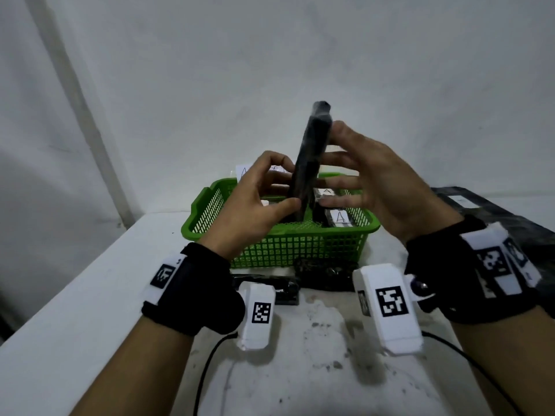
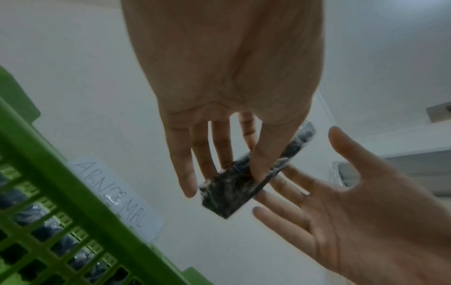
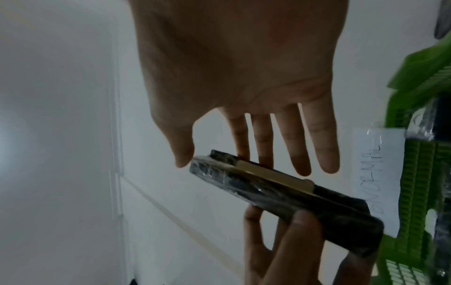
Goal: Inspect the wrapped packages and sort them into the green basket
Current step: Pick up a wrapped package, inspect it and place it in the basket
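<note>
A black package (image 1: 312,151) wrapped in clear film stands upright in the air over the green basket (image 1: 300,250). My left hand (image 1: 270,193) pinches its lower part between thumb and fingers. My right hand (image 1: 345,181) is beside it on the right, fingers straight and spread, thumb and fingertips near or touching its side. In the left wrist view my left thumb presses on the package (image 2: 231,189) and my right hand (image 2: 354,212) is spread open. The right wrist view shows a tan strip along the package (image 3: 280,196), with my left fingers (image 3: 297,237) gripping it from below.
Wrapped packages with white "A" labels (image 1: 339,219) lie in the basket. A paper label reading "ABNORMAL" (image 2: 117,194) hangs on its far rim. Two more dark packages (image 1: 324,273) lie on the white table in front of it. A black sheet (image 1: 486,208) covers the right rear.
</note>
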Demonstrator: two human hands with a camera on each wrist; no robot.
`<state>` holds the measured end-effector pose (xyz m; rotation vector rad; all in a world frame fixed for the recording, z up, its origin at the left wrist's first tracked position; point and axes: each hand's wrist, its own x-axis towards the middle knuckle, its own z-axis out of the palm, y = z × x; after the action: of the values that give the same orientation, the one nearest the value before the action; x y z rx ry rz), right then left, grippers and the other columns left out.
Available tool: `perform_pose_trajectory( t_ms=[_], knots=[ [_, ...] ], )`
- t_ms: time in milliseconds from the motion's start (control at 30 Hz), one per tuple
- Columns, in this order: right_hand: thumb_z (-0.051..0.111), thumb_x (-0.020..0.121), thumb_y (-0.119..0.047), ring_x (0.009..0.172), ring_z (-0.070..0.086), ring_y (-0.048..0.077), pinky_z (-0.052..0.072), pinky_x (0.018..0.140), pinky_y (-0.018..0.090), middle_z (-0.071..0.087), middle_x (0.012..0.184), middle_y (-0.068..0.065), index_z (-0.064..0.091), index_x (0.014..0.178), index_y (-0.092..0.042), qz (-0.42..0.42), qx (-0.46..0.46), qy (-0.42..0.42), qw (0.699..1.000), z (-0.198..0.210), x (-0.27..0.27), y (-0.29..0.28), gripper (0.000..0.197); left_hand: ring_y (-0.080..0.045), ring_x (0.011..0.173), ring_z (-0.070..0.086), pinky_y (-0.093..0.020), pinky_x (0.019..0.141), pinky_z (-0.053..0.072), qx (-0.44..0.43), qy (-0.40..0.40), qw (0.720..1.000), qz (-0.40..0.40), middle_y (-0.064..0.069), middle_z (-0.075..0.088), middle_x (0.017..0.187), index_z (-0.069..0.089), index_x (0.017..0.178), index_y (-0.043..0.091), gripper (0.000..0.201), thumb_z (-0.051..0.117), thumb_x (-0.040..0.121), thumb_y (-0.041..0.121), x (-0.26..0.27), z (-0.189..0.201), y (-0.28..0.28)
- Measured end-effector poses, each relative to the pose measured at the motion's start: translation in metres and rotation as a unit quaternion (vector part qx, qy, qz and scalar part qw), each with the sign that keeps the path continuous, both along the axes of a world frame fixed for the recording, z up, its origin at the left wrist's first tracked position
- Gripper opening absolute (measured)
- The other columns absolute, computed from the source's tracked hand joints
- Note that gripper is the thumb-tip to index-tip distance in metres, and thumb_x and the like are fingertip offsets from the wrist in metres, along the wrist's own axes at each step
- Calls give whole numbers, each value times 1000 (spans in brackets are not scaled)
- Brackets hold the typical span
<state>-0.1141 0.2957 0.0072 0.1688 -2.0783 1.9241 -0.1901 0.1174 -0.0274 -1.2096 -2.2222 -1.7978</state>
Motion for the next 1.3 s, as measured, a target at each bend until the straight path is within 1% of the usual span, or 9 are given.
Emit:
perform_pose_trajectory(
  t_ms=[167, 267, 467, 633, 767, 1000, 1100, 1200, 1300],
  knots=[
    [54, 100, -39, 94, 77, 31, 61, 63, 37, 72, 123, 4, 68, 114, -18, 50, -46, 2, 998, 3, 5, -3, 29, -12, 112, 64, -44, 92, 57, 7, 56, 997, 46, -3, 68, 115, 52, 103, 27, 37, 70, 86, -1, -9, -4, -4],
    [52, 100, -21, 86, 77, 33, 63, 67, 37, 71, 111, 7, 60, 96, -15, 52, -70, 14, 996, 0, 0, -7, 12, -11, 115, 63, -43, 95, 56, 10, 60, 997, 52, 0, 67, 114, 54, 102, 24, 35, 72, 85, -2, -13, -7, -6],
    [54, 98, -11, 80, 74, 30, 63, 74, 42, 65, 80, 4, 51, 63, -20, -8, -85, 77, 993, -9, -9, -12, 36, -6, 120, 60, -35, 96, 56, -5, 53, 997, 51, 7, 64, 119, 57, 105, 26, 36, 67, 88, -5, -18, -14, -1],
    [69, 84, -12, 81, 75, 14, 63, 75, 39, 70, 87, -2, 55, 77, -18, -58, 13, 175, 983, -17, -13, -10, 17, -11, 96, 66, -30, 80, 59, 33, -9, 990, 135, 5, 66, 108, 64, 112, 29, 14, 60, 99, 33, -17, -10, 1],
    [83, 77, -7, 108, 68, 7, 58, 90, 31, 64, 123, -4, 63, 98, -25, -71, 147, 195, 967, -20, -16, -5, 34, -20, 71, 68, -29, 65, 59, 76, -217, 973, -6, -8, 71, 90, 60, 121, 13, 52, 55, 91, 55, -9, 1, 0],
    [76, 76, -40, 123, 62, 11, 53, 104, 44, 43, 145, -13, 72, 103, -39, -7, 135, 115, 984, -20, -17, 0, 27, -21, 70, 70, -29, 67, 59, 99, -216, 969, -60, -9, 72, 92, 57, 125, 14, 39, 71, 89, 22, -4, 6, 1],
    [75, 84, -43, 119, 63, 10, 57, 98, 41, 47, 145, -10, 60, 132, -35, -51, 100, 99, 989, -20, -18, -4, 51, -20, 74, 70, -31, 72, 60, 69, -171, 981, -60, -4, 73, 85, 53, 129, 19, 37, 62, 94, 7, -1, 6, 0],
    [76, 88, -35, 106, 71, 15, 62, 89, 43, 64, 130, 1, 48, 144, -24, -91, 59, 50, 993, -23, -21, -3, 64, -21, 86, 69, -36, 80, 61, 11, -116, 991, -65, -3, 69, 90, 51, 134, 23, 47, 61, 93, 0, 3, 5, 0],
    [74, 91, -17, 91, 77, 18, 62, 86, 47, 77, 104, 4, 56, 135, -15, -83, 24, 26, 996, -22, -22, -1, 48, -14, 89, 70, -40, 84, 61, -28, -84, 995, -56, 7, 67, 89, 50, 134, 26, 51, 61, 93, -2, 4, 3, 3]
  ],
)
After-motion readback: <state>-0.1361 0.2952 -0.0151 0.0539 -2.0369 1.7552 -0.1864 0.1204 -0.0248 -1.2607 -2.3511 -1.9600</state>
